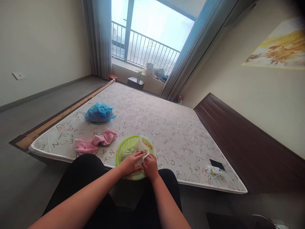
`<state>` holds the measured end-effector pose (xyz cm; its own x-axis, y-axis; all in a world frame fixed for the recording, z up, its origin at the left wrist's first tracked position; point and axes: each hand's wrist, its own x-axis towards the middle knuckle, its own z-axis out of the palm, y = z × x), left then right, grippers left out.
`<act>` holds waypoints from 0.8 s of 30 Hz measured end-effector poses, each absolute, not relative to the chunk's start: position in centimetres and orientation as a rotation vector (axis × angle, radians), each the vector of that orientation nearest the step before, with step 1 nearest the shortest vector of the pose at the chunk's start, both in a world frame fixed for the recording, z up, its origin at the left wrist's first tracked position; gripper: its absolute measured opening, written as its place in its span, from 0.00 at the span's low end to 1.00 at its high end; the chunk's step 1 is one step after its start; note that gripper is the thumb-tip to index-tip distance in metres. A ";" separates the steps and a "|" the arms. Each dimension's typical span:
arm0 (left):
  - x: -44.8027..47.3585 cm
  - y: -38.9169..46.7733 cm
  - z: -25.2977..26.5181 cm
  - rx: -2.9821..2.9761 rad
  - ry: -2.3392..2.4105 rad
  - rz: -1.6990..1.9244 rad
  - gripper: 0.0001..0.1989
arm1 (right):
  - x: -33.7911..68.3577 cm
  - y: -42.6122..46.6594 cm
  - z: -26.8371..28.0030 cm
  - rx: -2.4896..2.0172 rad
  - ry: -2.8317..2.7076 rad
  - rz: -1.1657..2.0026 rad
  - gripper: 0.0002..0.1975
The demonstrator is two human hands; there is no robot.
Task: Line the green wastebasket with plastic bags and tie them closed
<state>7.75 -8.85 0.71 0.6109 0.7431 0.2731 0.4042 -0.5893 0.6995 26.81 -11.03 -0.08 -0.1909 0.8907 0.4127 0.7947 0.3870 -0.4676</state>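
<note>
White bag (143, 144): left hand (130, 163) and right hand (150, 164) fingers pinch it; green basket (125, 144) beneath them, pink cloth (107, 136) left, blue bag (100, 113) beyond.

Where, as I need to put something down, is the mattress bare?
Mattress: the broad middle, between blue bag and headboard; also the near strip between basket and white device. Crowded: around pink cloth, basket, left hand and right hand.

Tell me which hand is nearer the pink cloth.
Left: the left hand is to the right of the pink cloth, over the green basket; the right hand is farther right.
</note>
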 end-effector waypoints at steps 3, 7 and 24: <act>7.9 -8.9 0.9 2.237 0.931 0.776 0.37 | 26.8 -10.9 0.0 -1.479 -1.999 0.178 0.11; 8.1 -9.2 1.1 2.198 0.968 0.819 0.38 | 26.7 -10.9 0.3 -1.510 -1.954 0.183 0.10; 8.2 -9.5 1.6 2.232 1.042 0.854 0.20 | 26.6 -11.1 -0.2 -1.471 -1.698 0.211 0.10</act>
<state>8.24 -9.46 1.63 0.5030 0.8035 0.3182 0.4696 -0.5633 0.6798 26.57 -11.09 -0.19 0.0607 0.8735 0.4830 0.7285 0.2920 -0.6197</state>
